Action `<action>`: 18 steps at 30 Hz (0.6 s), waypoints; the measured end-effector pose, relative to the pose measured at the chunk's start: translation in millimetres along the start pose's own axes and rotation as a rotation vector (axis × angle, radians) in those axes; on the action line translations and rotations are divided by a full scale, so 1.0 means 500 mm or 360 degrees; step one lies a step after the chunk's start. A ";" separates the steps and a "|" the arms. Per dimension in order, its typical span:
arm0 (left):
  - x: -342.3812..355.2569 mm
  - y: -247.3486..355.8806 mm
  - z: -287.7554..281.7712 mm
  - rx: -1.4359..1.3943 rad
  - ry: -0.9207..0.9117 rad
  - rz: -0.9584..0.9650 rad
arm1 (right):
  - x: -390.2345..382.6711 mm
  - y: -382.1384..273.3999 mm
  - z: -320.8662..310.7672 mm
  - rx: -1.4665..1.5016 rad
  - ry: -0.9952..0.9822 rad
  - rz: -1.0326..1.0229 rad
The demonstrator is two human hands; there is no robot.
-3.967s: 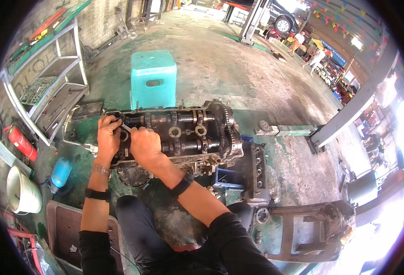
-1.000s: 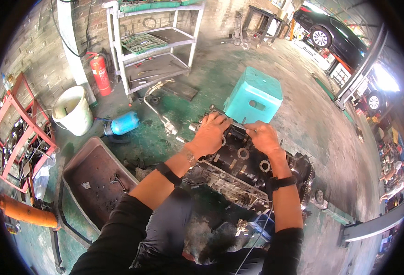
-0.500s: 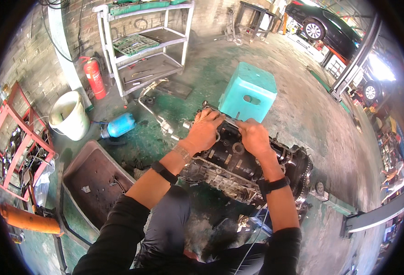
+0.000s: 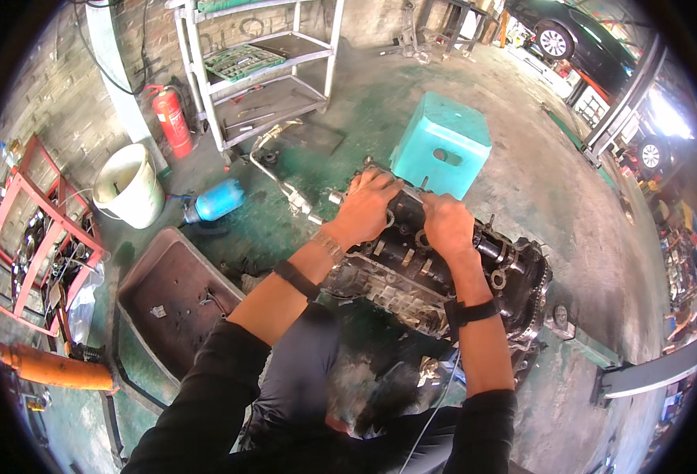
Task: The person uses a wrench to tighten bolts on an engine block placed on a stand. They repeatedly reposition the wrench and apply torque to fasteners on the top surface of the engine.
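Note:
A dark, greasy car engine (image 4: 400,257) lies in front of my knees, with its valve-side parts and pale metal flank showing. My left hand (image 4: 367,207) is at the far left edge of the engine, back upward, fingers curled down over that edge. Close by on the right, my right hand (image 4: 449,225) is closed at the same far edge, knuckles up. Between them runs a short stretch of a narrow grey metal edge. My fingers hide what they grip. Just beyond my hands stands a turquoise plastic stool (image 4: 443,142).
A brown plastic tray (image 4: 171,304) with small parts sits left of my knee. Behind it are a white bucket (image 4: 129,189), a blue bottle (image 4: 216,201), a metal pipe (image 4: 281,183), a red fire extinguisher (image 4: 171,122) and a shelf rack (image 4: 329,67). A lift post (image 4: 629,99) stands right.
The whole view has shifted a little, so the surroundings sit further right and mostly higher. Both hands remain at the engine's far edge, with little visible change in their grip.

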State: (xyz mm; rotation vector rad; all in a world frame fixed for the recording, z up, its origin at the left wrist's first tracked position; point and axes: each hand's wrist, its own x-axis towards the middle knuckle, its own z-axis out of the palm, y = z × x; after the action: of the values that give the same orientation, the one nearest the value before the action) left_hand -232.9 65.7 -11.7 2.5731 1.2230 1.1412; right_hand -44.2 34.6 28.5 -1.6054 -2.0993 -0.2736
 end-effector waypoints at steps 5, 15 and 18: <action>-0.004 0.005 -0.001 0.0026 0.0062 0.0018 | 0.006 -0.010 -0.009 -0.0020 -0.0110 0.0090; -0.002 -0.016 0.014 0.0062 0.0130 0.0152 | 0.005 -0.024 -0.005 -0.0146 -0.0194 0.0209; 0.009 -0.021 0.015 0.0146 0.0187 0.0267 | 0.006 -0.013 0.010 -0.0216 -0.0333 0.0268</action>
State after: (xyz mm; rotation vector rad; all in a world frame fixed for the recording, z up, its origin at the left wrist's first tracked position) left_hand -232.8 77.9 -18.4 2.7579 1.1238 1.3150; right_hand -52.0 37.4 26.5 -1.9540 -2.1181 -0.2023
